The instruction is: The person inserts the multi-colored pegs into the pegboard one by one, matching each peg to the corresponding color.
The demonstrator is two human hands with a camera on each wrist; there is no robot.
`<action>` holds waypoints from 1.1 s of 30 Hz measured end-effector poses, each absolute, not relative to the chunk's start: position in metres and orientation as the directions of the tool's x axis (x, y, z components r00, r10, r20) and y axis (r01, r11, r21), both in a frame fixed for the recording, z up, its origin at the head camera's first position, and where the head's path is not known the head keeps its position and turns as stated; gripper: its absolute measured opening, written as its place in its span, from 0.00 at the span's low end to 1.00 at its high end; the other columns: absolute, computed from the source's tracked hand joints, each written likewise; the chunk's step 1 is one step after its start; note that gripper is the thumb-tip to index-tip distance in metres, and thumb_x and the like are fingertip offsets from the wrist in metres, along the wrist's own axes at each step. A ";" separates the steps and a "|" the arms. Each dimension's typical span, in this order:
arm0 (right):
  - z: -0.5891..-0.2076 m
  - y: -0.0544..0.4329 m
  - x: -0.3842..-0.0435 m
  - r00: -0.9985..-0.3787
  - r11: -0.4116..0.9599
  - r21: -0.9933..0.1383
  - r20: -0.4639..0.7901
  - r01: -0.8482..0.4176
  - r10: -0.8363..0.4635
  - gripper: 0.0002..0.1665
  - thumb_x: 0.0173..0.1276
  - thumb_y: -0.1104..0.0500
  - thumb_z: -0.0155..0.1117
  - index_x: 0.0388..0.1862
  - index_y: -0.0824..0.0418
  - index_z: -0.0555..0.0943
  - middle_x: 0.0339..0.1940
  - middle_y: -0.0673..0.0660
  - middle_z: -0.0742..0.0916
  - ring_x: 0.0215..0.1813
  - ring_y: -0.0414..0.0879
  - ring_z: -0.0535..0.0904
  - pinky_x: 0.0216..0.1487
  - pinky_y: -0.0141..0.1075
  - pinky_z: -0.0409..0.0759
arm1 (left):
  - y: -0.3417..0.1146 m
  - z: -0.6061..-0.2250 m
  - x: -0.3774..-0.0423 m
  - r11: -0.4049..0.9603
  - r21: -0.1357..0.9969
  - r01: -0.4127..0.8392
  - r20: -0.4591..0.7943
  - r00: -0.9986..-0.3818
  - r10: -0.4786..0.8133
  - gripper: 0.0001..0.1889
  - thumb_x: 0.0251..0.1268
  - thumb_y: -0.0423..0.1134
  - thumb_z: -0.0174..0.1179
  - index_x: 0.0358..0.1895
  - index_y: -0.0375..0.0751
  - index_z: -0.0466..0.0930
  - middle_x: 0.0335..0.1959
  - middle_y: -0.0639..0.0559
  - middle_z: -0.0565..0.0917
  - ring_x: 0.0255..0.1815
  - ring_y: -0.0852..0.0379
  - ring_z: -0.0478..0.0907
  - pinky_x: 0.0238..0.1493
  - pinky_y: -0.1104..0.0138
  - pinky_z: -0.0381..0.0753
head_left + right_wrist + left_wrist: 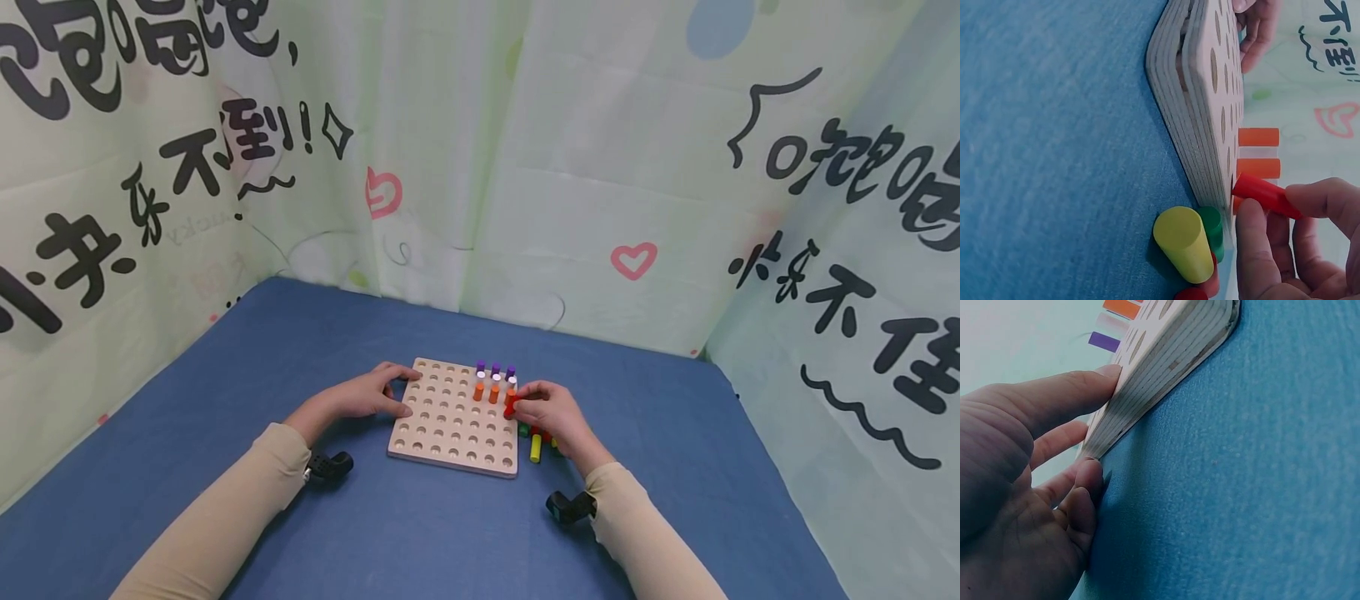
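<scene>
Right hand (553, 413), centre frame: pinching tilted red peg (1265, 194), best straightened before pressing; left hand (363, 394): spread wide, touching board (450, 463).

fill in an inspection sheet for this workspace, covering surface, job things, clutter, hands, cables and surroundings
Surface: blue, looks flat
Board: wooden, flat, rows of holes, mostly unfilled
Standing pegs: three purple pegs, three white pegs, three orange pegs, at the far right
Red peg: held tilted, one end close to the board; whether in a hole, cannot tell
Clutter: loose pegs in yellow, green and red beside the board's right edge
Left hand: touches the board's left edge
Right hand: pinches the red peg
Cables: nothing seen
Surroundings: pale printed curtain, black lettering, pink hearts
</scene>
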State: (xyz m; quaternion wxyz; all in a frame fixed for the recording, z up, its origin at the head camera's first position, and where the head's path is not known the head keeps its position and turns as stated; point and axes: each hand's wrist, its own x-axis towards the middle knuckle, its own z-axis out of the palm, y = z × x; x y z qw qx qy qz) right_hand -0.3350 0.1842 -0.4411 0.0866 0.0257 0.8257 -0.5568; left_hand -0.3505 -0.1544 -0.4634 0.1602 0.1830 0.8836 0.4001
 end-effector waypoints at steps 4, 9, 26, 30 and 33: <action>-0.441 0.183 -0.334 -0.985 0.407 -0.904 -0.167 0.130 -0.055 0.12 0.68 0.65 0.68 0.50 0.65 0.84 0.53 0.63 0.83 0.48 0.52 0.84 0.53 0.43 0.86 | -0.154 -0.463 -0.350 0.616 0.763 0.197 -0.136 -0.883 0.450 0.36 0.70 0.45 0.69 0.78 0.45 0.66 0.71 0.40 0.63 0.42 0.52 0.70 0.41 0.61 0.71; -0.440 0.183 -0.333 -0.986 0.430 -0.896 -0.155 0.115 -0.061 0.13 0.69 0.62 0.68 0.51 0.64 0.87 0.56 0.63 0.83 0.50 0.51 0.85 0.55 0.43 0.85 | -0.153 -0.462 -0.349 0.620 0.761 0.193 -0.139 -0.885 0.445 0.36 0.70 0.45 0.69 0.78 0.46 0.66 0.71 0.40 0.63 0.43 0.51 0.70 0.41 0.60 0.71; -0.437 0.184 -0.329 -0.993 0.574 -0.817 -0.106 0.056 -0.054 0.12 0.72 0.56 0.68 0.49 0.60 0.89 0.50 0.59 0.86 0.42 0.50 0.79 0.42 0.37 0.80 | -0.154 -0.462 -0.350 0.613 0.766 0.192 -0.147 -0.877 0.458 0.36 0.70 0.46 0.68 0.78 0.46 0.66 0.72 0.39 0.62 0.43 0.51 0.70 0.42 0.60 0.71; -0.435 0.183 -0.327 -0.993 0.584 -0.810 -0.105 0.050 -0.059 0.10 0.72 0.57 0.68 0.47 0.59 0.89 0.46 0.58 0.87 0.40 0.49 0.80 0.39 0.36 0.79 | -0.154 -0.462 -0.349 0.612 0.768 0.191 -0.146 -0.877 0.457 0.35 0.71 0.46 0.68 0.78 0.45 0.66 0.72 0.39 0.62 0.43 0.51 0.70 0.41 0.60 0.71; -0.435 0.183 -0.327 -0.991 0.585 -0.809 -0.111 0.048 -0.072 0.08 0.72 0.57 0.68 0.46 0.59 0.88 0.46 0.57 0.88 0.40 0.48 0.82 0.40 0.37 0.80 | -0.154 -0.462 -0.349 0.612 0.767 0.190 -0.144 -0.879 0.454 0.35 0.71 0.45 0.68 0.78 0.45 0.66 0.72 0.38 0.61 0.42 0.51 0.70 0.41 0.60 0.71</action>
